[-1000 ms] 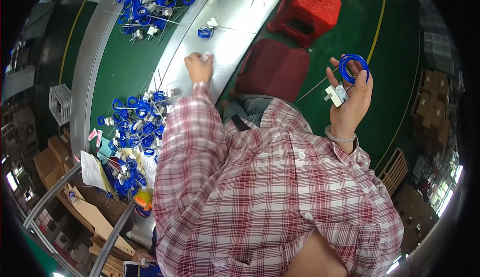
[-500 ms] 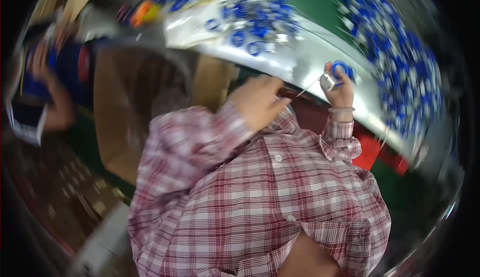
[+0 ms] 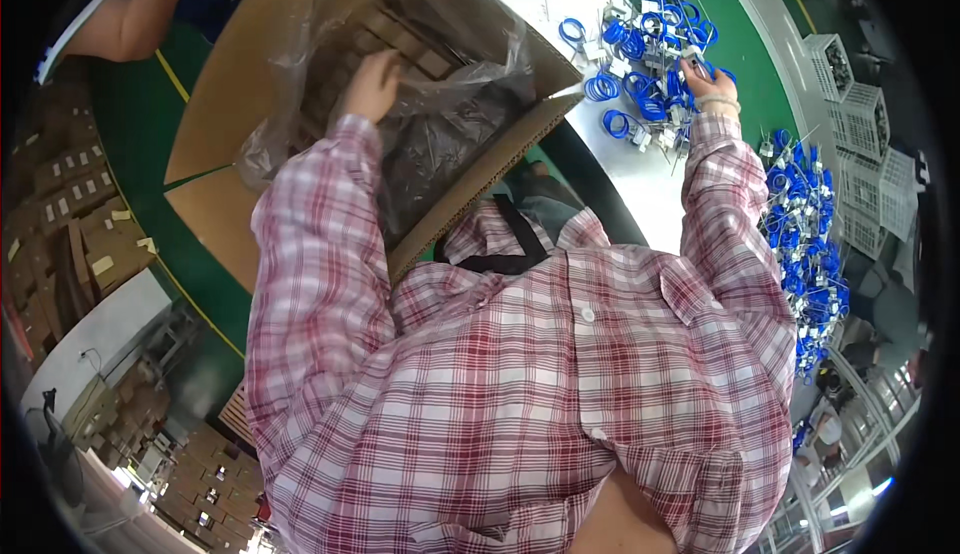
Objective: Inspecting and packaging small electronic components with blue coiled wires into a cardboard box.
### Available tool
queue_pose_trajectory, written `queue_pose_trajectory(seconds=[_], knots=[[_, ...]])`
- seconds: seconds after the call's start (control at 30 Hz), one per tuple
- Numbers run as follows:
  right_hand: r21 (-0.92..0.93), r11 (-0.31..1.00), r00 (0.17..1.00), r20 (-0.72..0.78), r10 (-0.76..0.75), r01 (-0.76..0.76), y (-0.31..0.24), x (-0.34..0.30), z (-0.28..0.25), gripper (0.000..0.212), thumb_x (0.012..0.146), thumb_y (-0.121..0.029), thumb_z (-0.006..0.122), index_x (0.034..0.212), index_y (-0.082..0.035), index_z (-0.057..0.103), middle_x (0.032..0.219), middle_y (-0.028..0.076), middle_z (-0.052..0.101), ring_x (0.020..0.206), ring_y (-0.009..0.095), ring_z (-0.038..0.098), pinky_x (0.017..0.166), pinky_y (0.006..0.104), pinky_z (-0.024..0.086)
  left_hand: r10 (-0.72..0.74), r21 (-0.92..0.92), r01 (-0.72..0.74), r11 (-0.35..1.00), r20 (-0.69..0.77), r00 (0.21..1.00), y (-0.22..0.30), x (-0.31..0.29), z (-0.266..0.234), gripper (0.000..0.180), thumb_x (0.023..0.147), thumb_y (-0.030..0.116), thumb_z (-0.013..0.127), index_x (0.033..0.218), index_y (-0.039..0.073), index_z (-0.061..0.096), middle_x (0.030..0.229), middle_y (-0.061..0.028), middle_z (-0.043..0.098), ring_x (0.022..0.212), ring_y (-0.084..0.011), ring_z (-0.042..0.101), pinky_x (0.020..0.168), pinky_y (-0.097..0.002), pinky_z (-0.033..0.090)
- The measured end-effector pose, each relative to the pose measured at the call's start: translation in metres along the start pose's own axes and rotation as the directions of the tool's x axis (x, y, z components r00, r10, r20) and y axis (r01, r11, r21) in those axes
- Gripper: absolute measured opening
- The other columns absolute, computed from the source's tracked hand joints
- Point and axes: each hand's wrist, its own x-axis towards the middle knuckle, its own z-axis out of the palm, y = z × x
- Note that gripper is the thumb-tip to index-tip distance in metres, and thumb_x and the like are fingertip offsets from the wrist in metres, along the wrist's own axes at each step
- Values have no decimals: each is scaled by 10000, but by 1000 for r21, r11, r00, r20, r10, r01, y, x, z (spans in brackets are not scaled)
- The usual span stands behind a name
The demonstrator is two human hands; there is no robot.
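Observation:
My left hand (image 3: 372, 89) reaches into a large open cardboard box (image 3: 215, 104). Its blurred fingertips are by the brown cardboard dividers (image 3: 385, 29), and whether they grip anything is unclear. Over on the worktop, my right hand (image 3: 712, 88) is at the edge of a pile of blue coiled cables (image 3: 640, 104) with white connectors and thin metal rods. Its fingers are closed around a blue coiled cable (image 3: 704, 69), partly hidden by them. Clear plastic liner (image 3: 440, 134) lines the box and bunches up beside my left forearm.
A second heap of blue coiled cables (image 3: 805, 244) lies right of my right arm. White plastic baskets (image 3: 860, 119) stand beyond the table edge. Another person's arm (image 3: 135, 14) shows at upper left. The box's near wall (image 3: 490, 179) rises between my body and its inside.
My view has turned left, bringing the box in front of me. My left hand has gone from in front of my chest into the box; my right hand is now at the cable pile.

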Motion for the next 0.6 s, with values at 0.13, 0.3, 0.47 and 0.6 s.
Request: queue_pose_trajectory(seconds=[0.13, 0.3, 0.47, 0.6], knots=[[-147, 989, 999, -22, -32, 28, 14, -29, 7, 497, 947, -274, 346, 1311, 61, 300, 1382, 203, 320, 1296, 334, 288, 1075, 472, 219, -210, 128, 168, 977, 669, 713, 9, 1, 89, 334, 865, 215, 504, 1144, 36, 542, 1154, -183, 558, 1027, -326, 555, 882, -373, 423], [-648, 744, 986, 100, -131, 165, 17, -68, 5, 562, 894, -293, 492, 1303, 51, 318, 1365, 211, 323, 1275, 326, 312, 1055, 456, 247, -131, 38, 140, 989, 651, 747, 64, -28, 138, 288, 861, 208, 491, 1075, 36, 577, 1034, -145, 604, 906, -289, 592, 793, -357, 458], [-496, 134, 506, 770, -390, 858, 126, -233, 83, 243, 834, -11, 522, 1069, 45, 546, 991, 104, 597, 894, 142, 564, 793, 224, 438, 167, -9, -168, 986, 175, 970, 91, -33, 129, 211, 849, 220, 508, 977, 103, 628, 964, -52, 651, 833, -228, 624, 727, -351, 486], [126, -234, 18, 847, 532, 964, 210, -292, 97, 221, 717, -76, 579, 932, -28, 593, 929, 110, 618, 682, 204, 612, 636, 306, 499, -50, -394, 167, 904, 290, 956, 157, 6, 55, 207, 830, 160, 523, 988, 82, 633, 1015, -133, 584, 917, -289, 549, 731, -384, 468]])
